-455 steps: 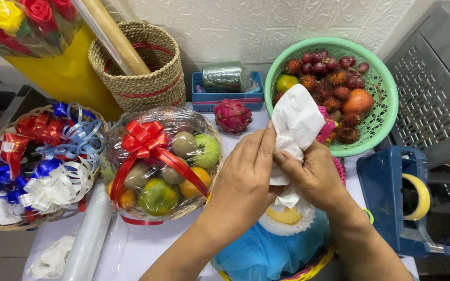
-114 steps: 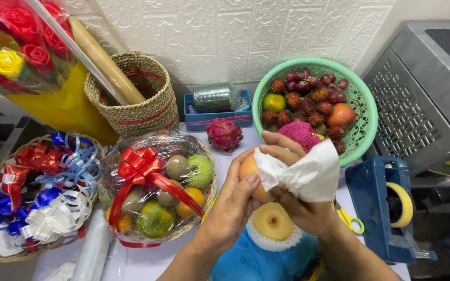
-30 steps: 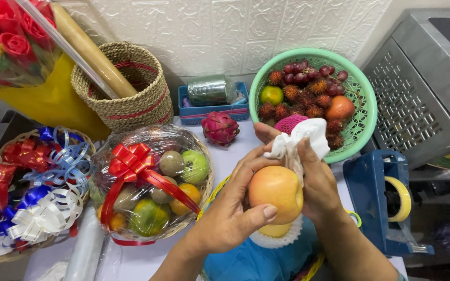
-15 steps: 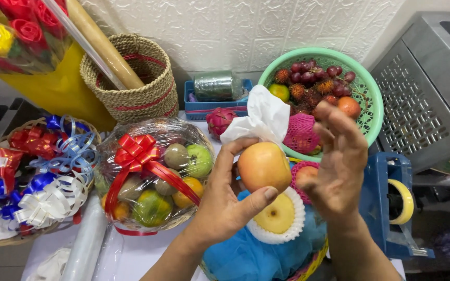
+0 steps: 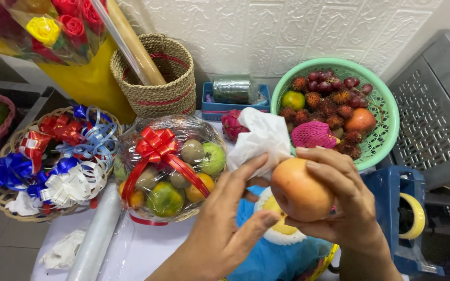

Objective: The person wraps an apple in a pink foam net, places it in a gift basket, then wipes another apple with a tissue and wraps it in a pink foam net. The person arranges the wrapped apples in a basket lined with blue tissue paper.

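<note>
My right hand (image 5: pixel 347 208) grips a round orange-red fruit (image 5: pixel 300 190) from the right, with its fingers curled over the top. My left hand (image 5: pixel 225 229) is just left of the fruit, and its fingers hold a crumpled white cloth (image 5: pixel 260 138) that stands up beside the fruit. Under both hands a yellow fruit in a white foam net (image 5: pixel 273 211) rests on blue paper (image 5: pixel 266 257) in a basket.
A film-wrapped fruit basket with a red bow (image 5: pixel 167 166) sits at centre left, with a basket of ribbon bows (image 5: pixel 53 161) beside it. Behind are a green basket of small fruit (image 5: pixel 386 112), a woven basket (image 5: pixel 157 78) and a dragon fruit (image 5: pixel 232 126). A blue tape dispenser (image 5: pixel 397 208) stands at right.
The fruit passed from my left hand to my right hand, which was open half a second ago. The white cloth moved from above the fruit to its left side.
</note>
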